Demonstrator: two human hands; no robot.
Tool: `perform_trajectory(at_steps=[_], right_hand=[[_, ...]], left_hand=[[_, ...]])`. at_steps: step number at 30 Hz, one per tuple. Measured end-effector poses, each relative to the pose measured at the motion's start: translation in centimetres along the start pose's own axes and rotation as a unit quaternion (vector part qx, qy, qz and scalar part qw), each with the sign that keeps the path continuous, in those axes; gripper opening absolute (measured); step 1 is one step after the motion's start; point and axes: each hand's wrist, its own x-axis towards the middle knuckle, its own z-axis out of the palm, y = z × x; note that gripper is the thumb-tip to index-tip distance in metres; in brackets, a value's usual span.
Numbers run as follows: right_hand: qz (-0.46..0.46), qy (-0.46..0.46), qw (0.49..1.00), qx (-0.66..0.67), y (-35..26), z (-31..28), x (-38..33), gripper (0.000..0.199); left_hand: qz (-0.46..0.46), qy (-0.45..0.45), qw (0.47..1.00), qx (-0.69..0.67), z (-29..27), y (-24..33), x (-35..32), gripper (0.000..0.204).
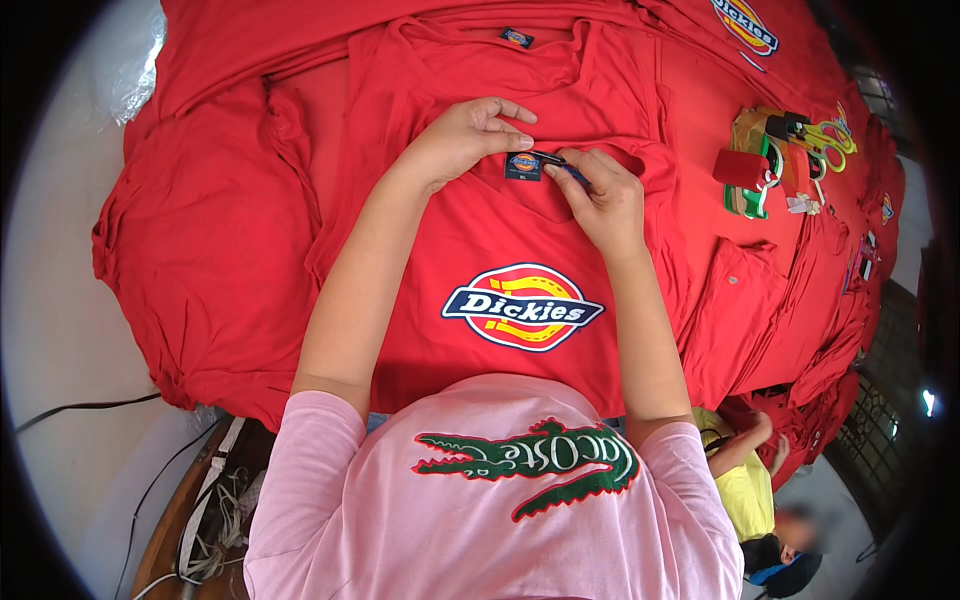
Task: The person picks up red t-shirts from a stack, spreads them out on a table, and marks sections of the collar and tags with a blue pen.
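A red T-shirt [470, 240] with a round printed chest emblem lies flat on top of a pile of red shirts. My left hand [465, 135] presses on its collar, fingertips just above the small dark neck label [523, 166]. My right hand [600, 195] holds a thin dark tool [562, 166], its tip at the label's right edge. Both forearms reach up from my pink shirt at the bottom.
More red shirts [210, 200] cover the table and hang over its left edge. At the right lie green-handled scissors [830, 135], a red block [740, 168] and small tools. Another person in a yellow top [745, 480] sits at the lower right. Cables lie on the floor at the lower left.
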Motion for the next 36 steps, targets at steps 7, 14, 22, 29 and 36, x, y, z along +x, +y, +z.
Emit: perform_trajectory(at_steps=[7,14,22,29,36], right_hand=[[-0.038,0.011,0.999,-0.028,0.3,-0.1,0.2,0.016],[-0.043,0.007,0.998,-0.043,0.2,-0.2,0.4,0.015],[0.014,0.013,0.999,0.035,-0.2,-0.1,-0.2,0.017],[0.039,0.037,0.997,0.056,0.0,0.1,-0.5,0.018],[0.189,0.236,0.915,0.268,3.0,-3.1,-1.5,0.014]], left_hand=[[-0.009,0.01,1.0,0.005,0.0,0.0,0.1,0.037],[-0.001,0.018,1.0,0.004,0.1,0.1,0.1,0.037],[-0.006,0.018,1.0,-0.017,0.1,-0.2,0.3,0.037],[0.016,0.025,1.0,-0.008,0.3,-0.2,0.4,0.033],[0.356,0.307,0.871,0.144,1.6,1.9,-1.2,0.024]])
